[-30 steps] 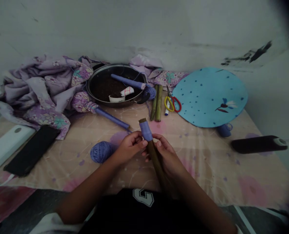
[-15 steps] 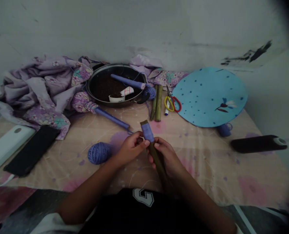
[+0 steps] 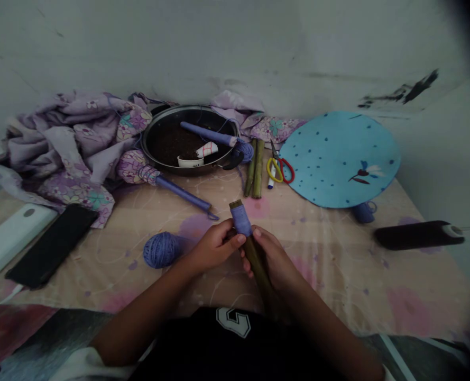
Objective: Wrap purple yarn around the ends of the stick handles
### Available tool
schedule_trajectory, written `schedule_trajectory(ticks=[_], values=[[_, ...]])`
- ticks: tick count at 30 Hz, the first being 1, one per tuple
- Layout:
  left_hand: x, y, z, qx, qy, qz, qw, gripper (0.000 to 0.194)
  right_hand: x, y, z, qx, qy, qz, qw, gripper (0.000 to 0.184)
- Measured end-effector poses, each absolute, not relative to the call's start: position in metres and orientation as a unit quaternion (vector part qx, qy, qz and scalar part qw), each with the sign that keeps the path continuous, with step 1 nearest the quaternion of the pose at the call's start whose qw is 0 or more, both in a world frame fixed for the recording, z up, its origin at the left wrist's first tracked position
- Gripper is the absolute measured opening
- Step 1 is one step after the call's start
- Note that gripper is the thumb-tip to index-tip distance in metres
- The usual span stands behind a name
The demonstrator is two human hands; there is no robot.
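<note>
A grey-white wall (image 3: 235,47) with a dark smear at the far right rises behind a surface covered by a pale floral sheet (image 3: 330,270). A crumpled lilac floral cloth (image 3: 68,143) is heaped at the far left. At the far right lies a round sky-blue disc (image 3: 340,159) with dark dots and a painted winged insect. Between them sits a black pan (image 3: 187,138) of dark soil-like material, holding a lilac-wrapped rod (image 3: 206,133) and a small white cup (image 3: 189,161).

Near the middle, the left hand (image 3: 213,247) and right hand (image 3: 272,255) are both closed around a brown stick (image 3: 258,262), almost touching each other. The left hand grips just below a lilac yarn wrapping (image 3: 241,219) at the stick's far end, and the right hand grips slightly lower. The stick slants away from the person's chest, with its tip above the sheet.

A lilac yarn ball (image 3: 161,250) lies just left of the left hand. Farther left are a black phone (image 3: 51,246) and a white rectangular device (image 3: 15,238). Green stalks (image 3: 255,169), a marker (image 3: 271,177) and yellow-and-red-handled scissors (image 3: 280,169) lie along the far edge.
</note>
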State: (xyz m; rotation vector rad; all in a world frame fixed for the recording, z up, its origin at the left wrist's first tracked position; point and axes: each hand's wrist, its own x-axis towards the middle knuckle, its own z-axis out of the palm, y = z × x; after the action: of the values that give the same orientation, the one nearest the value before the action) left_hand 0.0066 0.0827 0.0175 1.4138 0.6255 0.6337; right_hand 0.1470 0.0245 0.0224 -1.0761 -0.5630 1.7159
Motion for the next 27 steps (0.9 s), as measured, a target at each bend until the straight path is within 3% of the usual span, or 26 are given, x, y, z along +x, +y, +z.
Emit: schedule_trajectory(ticks=[3,12,15,21,27], values=[[0.006,0.084,0.020,0.688,0.331,0.262,0.591,0.034,0.149,0.026,0.022,-0.450,-0.243,0.704,0.492,0.027],[-0.039,0.063,0.067,0.856,0.482,0.146,0.119,0.041,0.174,0.026,0.045,-0.493,-0.208,0.632,0.560,0.035],[-0.070,0.048,0.061,0.851,0.519,0.075,0.031,0.047,0.191,0.026,0.053,-0.479,-0.186,0.602,0.611,0.032],[-0.116,0.036,0.036,0.829,0.548,0.096,0.044,0.055,0.228,0.023,0.071,-0.470,-0.134,0.542,0.684,0.026],[-0.095,0.036,0.039,0.794,0.583,0.158,0.069,0.065,0.244,0.016,0.081,-0.487,-0.097,0.478,0.725,0.030]])
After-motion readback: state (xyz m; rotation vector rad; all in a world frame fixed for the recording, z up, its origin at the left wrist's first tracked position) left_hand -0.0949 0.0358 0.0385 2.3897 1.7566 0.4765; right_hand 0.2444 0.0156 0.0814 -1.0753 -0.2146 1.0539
